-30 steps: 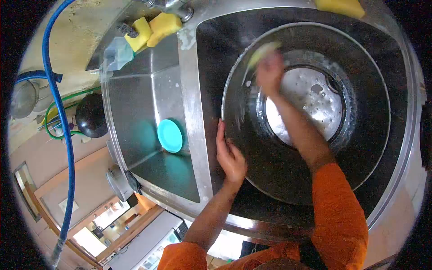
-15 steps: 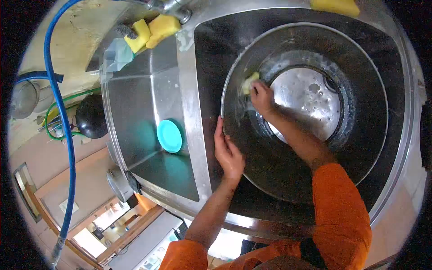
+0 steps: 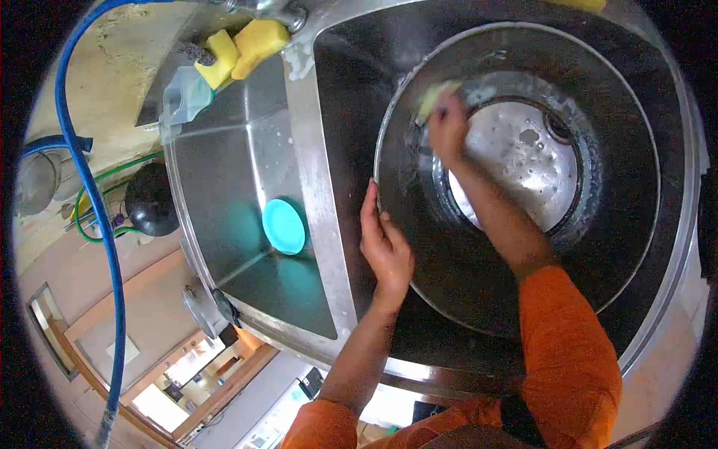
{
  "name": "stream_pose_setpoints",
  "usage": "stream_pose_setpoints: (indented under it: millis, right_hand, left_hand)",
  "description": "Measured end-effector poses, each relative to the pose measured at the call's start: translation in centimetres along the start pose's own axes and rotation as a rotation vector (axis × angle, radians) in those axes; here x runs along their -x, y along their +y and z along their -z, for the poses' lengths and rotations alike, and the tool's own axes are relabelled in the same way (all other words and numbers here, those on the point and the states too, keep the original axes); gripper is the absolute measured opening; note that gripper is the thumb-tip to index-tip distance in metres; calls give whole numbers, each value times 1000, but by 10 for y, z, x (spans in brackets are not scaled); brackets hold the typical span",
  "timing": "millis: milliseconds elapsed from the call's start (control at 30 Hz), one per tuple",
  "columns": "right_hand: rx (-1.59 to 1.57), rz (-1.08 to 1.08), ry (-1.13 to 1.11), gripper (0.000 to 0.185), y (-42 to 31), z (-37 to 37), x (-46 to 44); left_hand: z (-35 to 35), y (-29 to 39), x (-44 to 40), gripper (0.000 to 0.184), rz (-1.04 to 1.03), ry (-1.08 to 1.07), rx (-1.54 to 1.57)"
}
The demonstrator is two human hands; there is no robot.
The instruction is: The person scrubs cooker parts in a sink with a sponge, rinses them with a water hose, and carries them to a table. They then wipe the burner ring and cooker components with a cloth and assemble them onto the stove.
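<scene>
A big, deep metal pot (image 3: 613,194) stands in the right-hand sink basin, its mouth facing me. Inside it, my right hand (image 3: 449,135) is closed on a yellowish sponge (image 3: 431,99), pressed to the pot's upper left inner wall. Motion blurs this hand and the sponge. Whitish suds ring the shiny pot bottom (image 3: 516,165). My left hand (image 3: 387,254) rests against the left side of the pot's rim, fingers stretched out and thumb apart from them.
A turquoise bowl (image 3: 284,226) lies in the left basin (image 3: 224,172). Yellow sponges (image 3: 258,46), a dark scourer (image 3: 196,52) and a clear plastic container (image 3: 187,96) sit at its back corner. A blue hose (image 3: 112,262) hangs at left, near a black round pot (image 3: 152,198).
My right hand has moved the sponge up and slightly right along the pot's inner wall. My left hand stays at the rim. The view has shifted a little.
</scene>
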State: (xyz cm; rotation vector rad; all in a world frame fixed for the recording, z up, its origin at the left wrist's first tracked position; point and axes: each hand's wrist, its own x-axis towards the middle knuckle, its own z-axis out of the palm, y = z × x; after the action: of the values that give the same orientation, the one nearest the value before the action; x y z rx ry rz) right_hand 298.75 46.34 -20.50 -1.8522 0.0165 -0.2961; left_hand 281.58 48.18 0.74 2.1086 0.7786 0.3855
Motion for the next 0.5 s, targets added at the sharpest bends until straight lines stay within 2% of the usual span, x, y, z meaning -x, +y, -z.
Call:
stream_pose_setpoints:
  millis: [33,100,167,200,233,267,333,367,433,467,500]
  right_hand:
    - [-19,226,-90,25,2,3,24]
    - [54,207,-92,27,-8,9,10]
    - [-153,-260,61,20,-8,6,-41]
    - [-208,-301,183,19,-7,-3,-51]
    - [-208,-312,183,19,-7,-6,-28]
    - [-179,-165,43,18,-1,-8,12]
    - [-169,108,-166,17,-22,11,36]
    - [-164,116,-167,17,-24,17,25]
    - [-101,231,-407,17,-11,22,0]
    - [75,316,-410,17,11,21,-24]
    - [-68,94,92,18,15,12,-62]
  left_hand:
    - [-2,2,-2,41,-5,6,8]
    - [-4,1,-2,41,-17,14,32]
    - [-3,0,-2,41,-20,13,28]
    - [-2,3,-3,41,-11,5,9]
    - [-1,4,-2,41,-2,-6,-8]
    - [2,3,1,41,0,-14,-12]
    - [-2,1,-1,40,-27,9,5]
    - [-3,3,-1,40,-27,11,13]
    - [-2,7,-2,39,-27,10,-26]
    - [-3,5,-5,39,-37,15,-24]
    - [-3,4,-4,39,-38,26,14]
